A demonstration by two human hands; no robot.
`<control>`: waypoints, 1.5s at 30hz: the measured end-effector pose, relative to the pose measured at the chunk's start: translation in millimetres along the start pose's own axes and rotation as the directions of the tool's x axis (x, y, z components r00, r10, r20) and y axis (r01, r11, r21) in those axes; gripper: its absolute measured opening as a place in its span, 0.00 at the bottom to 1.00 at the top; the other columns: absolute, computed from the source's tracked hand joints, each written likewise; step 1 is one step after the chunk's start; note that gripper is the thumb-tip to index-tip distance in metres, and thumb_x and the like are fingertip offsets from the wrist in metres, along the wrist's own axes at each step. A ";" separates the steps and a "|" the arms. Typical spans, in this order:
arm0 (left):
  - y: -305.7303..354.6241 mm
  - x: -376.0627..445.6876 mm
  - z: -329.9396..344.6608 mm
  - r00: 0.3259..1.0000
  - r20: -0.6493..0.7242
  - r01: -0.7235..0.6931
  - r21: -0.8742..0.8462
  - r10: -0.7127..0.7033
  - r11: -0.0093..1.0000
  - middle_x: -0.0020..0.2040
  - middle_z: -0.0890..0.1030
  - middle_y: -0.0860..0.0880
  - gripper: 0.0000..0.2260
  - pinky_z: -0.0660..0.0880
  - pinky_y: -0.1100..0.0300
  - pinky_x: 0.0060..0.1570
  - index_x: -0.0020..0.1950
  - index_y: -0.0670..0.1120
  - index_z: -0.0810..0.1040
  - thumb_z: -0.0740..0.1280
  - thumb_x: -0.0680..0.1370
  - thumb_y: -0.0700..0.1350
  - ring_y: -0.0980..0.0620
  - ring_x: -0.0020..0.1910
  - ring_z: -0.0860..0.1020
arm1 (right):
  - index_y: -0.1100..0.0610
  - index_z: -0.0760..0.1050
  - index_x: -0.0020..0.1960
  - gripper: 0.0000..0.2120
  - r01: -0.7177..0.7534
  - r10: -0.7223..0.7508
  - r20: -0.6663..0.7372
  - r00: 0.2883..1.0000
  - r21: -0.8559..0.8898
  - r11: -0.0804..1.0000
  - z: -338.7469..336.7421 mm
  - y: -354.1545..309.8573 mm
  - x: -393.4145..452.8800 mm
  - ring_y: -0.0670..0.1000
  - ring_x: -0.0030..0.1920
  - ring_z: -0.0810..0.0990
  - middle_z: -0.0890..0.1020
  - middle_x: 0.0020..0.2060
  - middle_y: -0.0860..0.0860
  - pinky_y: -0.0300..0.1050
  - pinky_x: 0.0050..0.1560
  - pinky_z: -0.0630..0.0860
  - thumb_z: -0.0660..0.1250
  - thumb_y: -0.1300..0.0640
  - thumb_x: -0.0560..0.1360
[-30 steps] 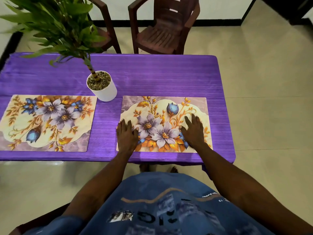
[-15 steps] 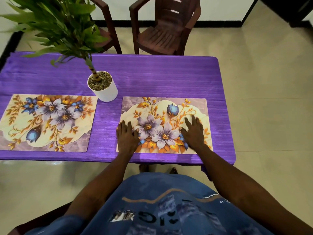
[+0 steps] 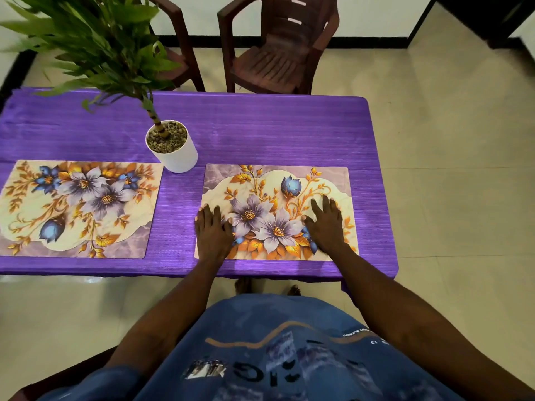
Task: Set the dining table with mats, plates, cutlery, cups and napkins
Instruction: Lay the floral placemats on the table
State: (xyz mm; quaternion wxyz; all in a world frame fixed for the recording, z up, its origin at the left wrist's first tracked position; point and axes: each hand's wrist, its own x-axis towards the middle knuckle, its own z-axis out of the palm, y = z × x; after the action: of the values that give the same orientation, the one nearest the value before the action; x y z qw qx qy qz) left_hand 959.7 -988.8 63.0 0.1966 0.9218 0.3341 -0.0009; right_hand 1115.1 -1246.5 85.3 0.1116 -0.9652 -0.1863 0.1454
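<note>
Two floral place mats lie side by side on the purple-covered table (image 3: 260,131). The right mat (image 3: 275,183) sits near the table's front right; both my hands lie flat on it, palms down, fingers spread. My left hand (image 3: 212,231) covers its front left corner, partly over the mat's left edge. My right hand (image 3: 325,224) presses its right half. Neither hand holds anything. The left mat (image 3: 78,209) lies untouched at the front left. No plates, cutlery, cups or napkins are in view.
A white pot (image 3: 173,149) with a leafy green plant stands between the mats, just behind them. Two dark brown plastic chairs (image 3: 278,50) stand beyond the table's far edge. Tiled floor lies to the right.
Both hands stay flat on the right mat; hands and mat have barely moved.
</note>
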 end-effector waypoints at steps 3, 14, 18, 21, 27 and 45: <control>1.6 -1.4 -3.1 1.000 0.025 -0.003 -0.007 0.003 1.000 0.80 0.53 0.42 0.25 0.44 0.47 0.76 0.79 0.44 0.58 0.54 0.84 0.52 0.42 0.79 0.48 | 0.53 0.58 0.78 0.27 0.006 -0.006 0.000 1.000 0.014 1.000 -0.6 1.0 -0.7 0.61 0.79 0.49 0.53 0.79 0.58 0.57 0.76 0.48 0.57 0.45 0.82; 6.0 -10.1 -23.1 0.981 -0.161 -0.117 -0.050 0.108 0.992 0.63 0.75 0.34 0.17 0.68 0.43 0.65 0.66 0.35 0.73 0.64 0.79 0.41 0.34 0.64 0.72 | 0.64 0.71 0.69 0.22 0.123 -0.090 -0.193 0.977 0.168 0.978 0.1 -54.6 -18.2 0.63 0.71 0.68 0.71 0.70 0.62 0.57 0.71 0.63 0.66 0.57 0.77; -2.9 -24.3 -37.1 0.973 -0.223 -0.074 -0.101 0.050 0.992 0.55 0.79 0.38 0.12 0.72 0.47 0.55 0.59 0.37 0.77 0.66 0.78 0.40 0.38 0.56 0.75 | 0.66 0.76 0.61 0.16 0.254 -0.216 -0.223 0.951 0.160 0.954 11.4 -91.2 -24.5 0.65 0.61 0.75 0.77 0.62 0.64 0.57 0.63 0.71 0.66 0.63 0.74; -20.9 -30.0 -47.2 0.962 -0.273 -0.009 -0.128 -0.026 0.992 0.54 0.80 0.38 0.10 0.71 0.47 0.54 0.58 0.38 0.78 0.66 0.79 0.41 0.38 0.54 0.75 | 0.67 0.78 0.55 0.13 0.311 -0.274 -0.221 0.936 0.152 0.938 18.3 -125.9 -24.5 0.65 0.53 0.78 0.81 0.53 0.64 0.55 0.54 0.76 0.67 0.66 0.71; -96.5 -30.3 -83.5 0.941 -0.307 0.089 -0.175 -0.141 0.980 0.56 0.79 0.39 0.11 0.69 0.46 0.58 0.59 0.38 0.78 0.64 0.80 0.43 0.38 0.57 0.74 | 0.66 0.80 0.50 0.12 0.408 -0.385 -0.171 0.907 0.126 0.904 42.7 -219.2 -25.4 0.63 0.50 0.78 0.81 0.49 0.63 0.52 0.49 0.76 0.67 0.68 0.67; -313.3 28.4 -189.0 0.949 -0.205 0.208 -0.162 -0.239 0.965 0.61 0.77 0.40 0.14 0.71 0.48 0.59 0.63 0.40 0.77 0.66 0.79 0.43 0.39 0.59 0.74 | 0.60 0.78 0.50 0.22 0.436 -0.445 0.129 0.886 0.098 0.895 120.8 -472.5 -19.3 0.62 0.54 0.75 0.78 0.50 0.58 0.53 0.50 0.73 0.48 0.53 0.73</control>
State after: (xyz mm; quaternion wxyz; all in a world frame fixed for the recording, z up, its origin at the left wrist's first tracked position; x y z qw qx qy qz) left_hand 764.2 -683.5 120.2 0.2201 0.8562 0.4558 0.1036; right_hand 904.4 -806.6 104.6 0.1594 -0.8800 -0.4034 0.1937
